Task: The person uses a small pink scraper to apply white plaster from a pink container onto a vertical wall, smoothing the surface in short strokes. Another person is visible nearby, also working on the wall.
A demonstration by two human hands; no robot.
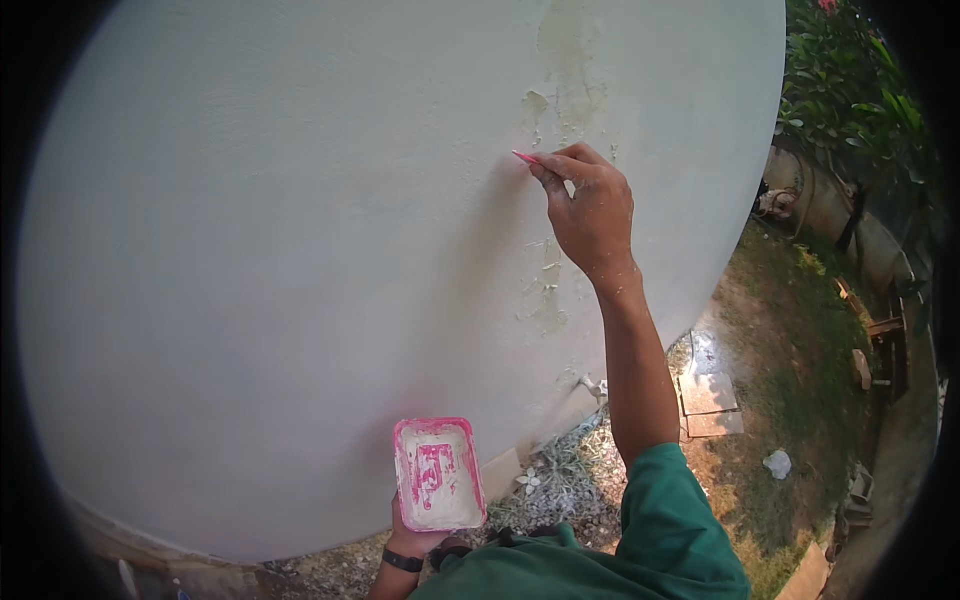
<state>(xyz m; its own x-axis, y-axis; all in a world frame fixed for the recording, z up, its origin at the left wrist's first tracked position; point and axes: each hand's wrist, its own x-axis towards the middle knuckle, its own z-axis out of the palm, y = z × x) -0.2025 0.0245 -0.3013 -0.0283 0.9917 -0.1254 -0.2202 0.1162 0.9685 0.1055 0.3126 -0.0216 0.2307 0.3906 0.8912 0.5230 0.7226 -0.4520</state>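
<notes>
My right hand (592,212) is raised at the white wall (300,250), its thumb and fingers pinching a small, thin pink tool (523,156). Whitish specks dot the fingers and wrist. The tool's tip is close to the wall, but whether it touches I cannot tell. Around that hand, rough cream patches (546,290) of filler and flaking run down the surface. Low in front of me, my left hand (412,538) supports a pink plastic tray (479,480) from below, most of its fingers hidden. White paste smears the tray's inside, with bare pink showing at the bottom.
A tap (594,387) sticks out low on the wall, beside my right forearm. Below are plants (560,485) and gravel. To the right lie square slabs (710,402), grass, a crumpled whitish object (777,463) and a curved boundary wall, with leafy shrubs (850,90) above.
</notes>
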